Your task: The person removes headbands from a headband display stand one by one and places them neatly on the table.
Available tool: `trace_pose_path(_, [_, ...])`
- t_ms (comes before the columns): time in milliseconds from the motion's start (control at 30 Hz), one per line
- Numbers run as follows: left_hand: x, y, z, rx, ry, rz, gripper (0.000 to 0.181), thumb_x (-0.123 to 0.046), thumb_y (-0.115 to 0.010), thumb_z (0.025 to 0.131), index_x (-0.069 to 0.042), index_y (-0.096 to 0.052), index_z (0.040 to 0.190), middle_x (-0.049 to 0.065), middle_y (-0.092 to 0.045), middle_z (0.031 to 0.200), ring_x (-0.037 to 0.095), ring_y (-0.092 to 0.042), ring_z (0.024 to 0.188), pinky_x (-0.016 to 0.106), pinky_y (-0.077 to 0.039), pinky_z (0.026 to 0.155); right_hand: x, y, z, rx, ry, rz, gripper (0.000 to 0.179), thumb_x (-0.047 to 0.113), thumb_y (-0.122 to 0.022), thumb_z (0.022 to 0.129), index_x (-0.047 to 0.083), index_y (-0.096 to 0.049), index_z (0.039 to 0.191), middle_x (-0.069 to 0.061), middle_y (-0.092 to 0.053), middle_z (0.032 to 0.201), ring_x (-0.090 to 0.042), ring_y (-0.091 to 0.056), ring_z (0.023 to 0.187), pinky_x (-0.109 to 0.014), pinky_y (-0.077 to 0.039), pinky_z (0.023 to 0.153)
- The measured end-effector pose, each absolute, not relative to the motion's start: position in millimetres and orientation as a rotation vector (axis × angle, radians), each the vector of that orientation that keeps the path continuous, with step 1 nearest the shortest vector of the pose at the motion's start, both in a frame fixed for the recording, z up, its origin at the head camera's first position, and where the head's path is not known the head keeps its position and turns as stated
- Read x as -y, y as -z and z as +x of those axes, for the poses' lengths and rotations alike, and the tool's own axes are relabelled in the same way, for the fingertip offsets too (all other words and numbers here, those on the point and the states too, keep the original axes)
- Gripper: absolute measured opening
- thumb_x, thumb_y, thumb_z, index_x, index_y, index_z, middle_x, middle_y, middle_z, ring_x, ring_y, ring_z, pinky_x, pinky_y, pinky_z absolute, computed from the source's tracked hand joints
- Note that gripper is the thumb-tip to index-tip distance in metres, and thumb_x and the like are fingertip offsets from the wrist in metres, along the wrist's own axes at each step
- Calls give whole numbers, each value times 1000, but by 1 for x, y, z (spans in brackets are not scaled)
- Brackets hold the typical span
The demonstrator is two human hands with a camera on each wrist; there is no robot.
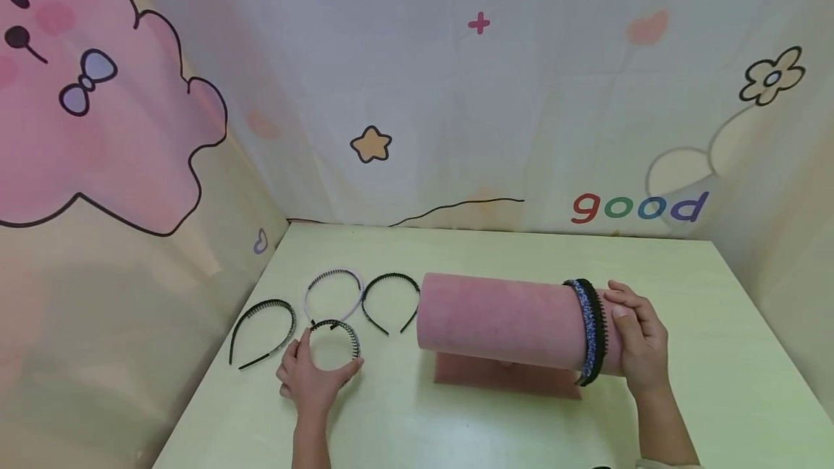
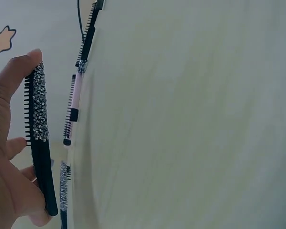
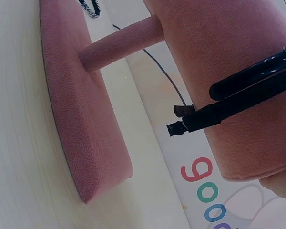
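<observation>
My left hand (image 1: 313, 380) holds a black toothed headband (image 1: 355, 342) between thumb and fingers. Silver glittering stones cover part of that headband's band in the left wrist view, where it stands upright along the hand. On the right, my right hand (image 1: 643, 342) grips the end of a pink, velvety headband stand (image 1: 502, 318), a horizontal roll on a post and flat base (image 3: 86, 129). Two headbands sit round the roll close to this hand: a blue glittery one (image 1: 588, 331) and a black toothed one (image 1: 598, 324).
Left of the stand, several headbands lie on the pale table (image 1: 391, 425): a black one with glitter (image 1: 253, 307), a lilac one (image 1: 360, 295) and a black one (image 1: 392, 276). A printed curtain (image 1: 443, 129) borders the table at the back and sides.
</observation>
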State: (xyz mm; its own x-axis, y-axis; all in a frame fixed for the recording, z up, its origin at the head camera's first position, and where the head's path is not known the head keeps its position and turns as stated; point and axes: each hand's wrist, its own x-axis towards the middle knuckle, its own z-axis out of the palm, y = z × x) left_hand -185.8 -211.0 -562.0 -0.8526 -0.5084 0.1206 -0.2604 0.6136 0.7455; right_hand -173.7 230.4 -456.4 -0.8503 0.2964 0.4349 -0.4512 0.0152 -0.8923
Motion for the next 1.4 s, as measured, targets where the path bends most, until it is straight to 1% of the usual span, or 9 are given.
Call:
trace_pose_path(167, [218,565,-189,2525,1097,670,116,-52,-88,45,-14,-36,142,19,-26,138,44,-18,121,60,-18,84,-230,456,-175,1789,-1886,142,21,1,-45,95,-13,-55,107,2,-61,114,-20,-41,121,-22,-32,96])
trace_pose_path(300, [222,563,-188,2551,1092,711,116,-51,-88,46,-13,-35,142,20,-26,138,45,-17,121,60,-18,83,-230,456,-175,1773,-1897,160,21,1,-45,95,-14,-54,106,3,-63,110,-22,-41,121,-22,-31,97])
trace_pose_path(500, [224,560,-190,2584,1117,734,115,-48,-88,49,-10,-34,143,24,-23,138,46,-16,120,61,-16,83,-231,456,-174,1778,-1892,148,21,1,-45,95,-14,-54,107,3,-63,111,-21,-42,120,-22,-31,96])
trace_pose_path(700, [226,565,-195,2625,1136,779,113,-47,-87,51,-8,-33,143,27,-21,138,46,-15,119,61,-14,83,-231,456,-173,1790,-1891,129,21,2,-45,95,-13,-55,107,4,-63,110,-21,-41,121,-22,-31,96])
trace_pose_path(833, [228,567,-198,2634,1136,802,112,-46,-87,52,-8,-33,143,27,-21,138,46,-15,120,62,-13,85,-231,456,-173,1788,-1890,133,21,1,-45,95,-14,-54,107,2,-63,111,-22,-41,121,-23,-31,97])
trace_pose_path(1167, [228,565,-206,2651,1100,866,110,-46,-86,52,-8,-34,141,31,-18,139,49,-13,121,64,-14,86,-231,453,-175,1834,-1868,82,22,4,-45,95,-12,-54,108,3,-61,113,-20,-41,121,-24,-30,97])
trace_pose_path(1400, [227,566,-211,2639,1065,888,112,-47,-87,51,-8,-33,141,30,-19,139,49,-15,120,64,-15,87,-231,453,-173,1834,-1865,55,22,5,-46,95,-11,-56,107,4,-62,113,-18,-42,120,-24,-31,95])
